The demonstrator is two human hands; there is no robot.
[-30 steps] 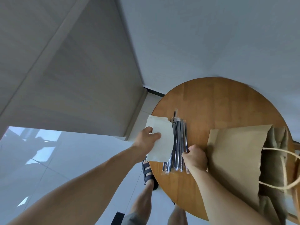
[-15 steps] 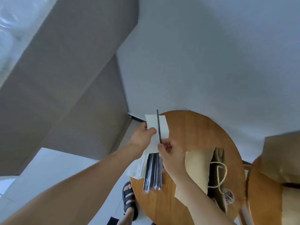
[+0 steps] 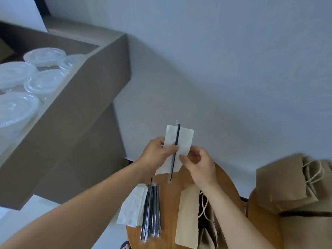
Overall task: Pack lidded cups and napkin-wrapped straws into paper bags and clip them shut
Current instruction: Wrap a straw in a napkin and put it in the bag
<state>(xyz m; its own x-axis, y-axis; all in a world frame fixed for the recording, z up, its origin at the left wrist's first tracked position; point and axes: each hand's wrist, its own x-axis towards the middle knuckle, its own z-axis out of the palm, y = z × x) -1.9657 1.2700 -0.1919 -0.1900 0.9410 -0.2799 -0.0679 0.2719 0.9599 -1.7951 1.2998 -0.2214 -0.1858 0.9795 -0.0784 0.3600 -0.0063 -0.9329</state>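
Wrapping one straw in a napkin above the round table (image 3: 168,209). Nearest the viewer, a paper bag (image 3: 186,216) lies flat on that table with its cord handles showing at the opening. Just left of it lie a bundle of spare straws (image 3: 151,212) and, overhanging the rim, a stack of napkins (image 3: 133,207). Above these, both hands are raised off the table. The left hand (image 3: 158,153) grips the napkin (image 3: 186,139) from its left edge, with the thumb pinning the black straw (image 3: 177,139) lengthwise down the sheet's middle. The right hand (image 3: 199,164) pinches the lower right edge between thumb and forefinger. The step is likely to go best if the left thumb pins the straw while the right hand folds its edge over and rolls tightly, so the straw cannot slip out of either end. Farther right, folded bags (image 3: 287,186) are stacked on a neighbouring table (image 3: 260,223). Farthest left, lidded cups (image 3: 43,81) wait on a higher table (image 3: 89,90).
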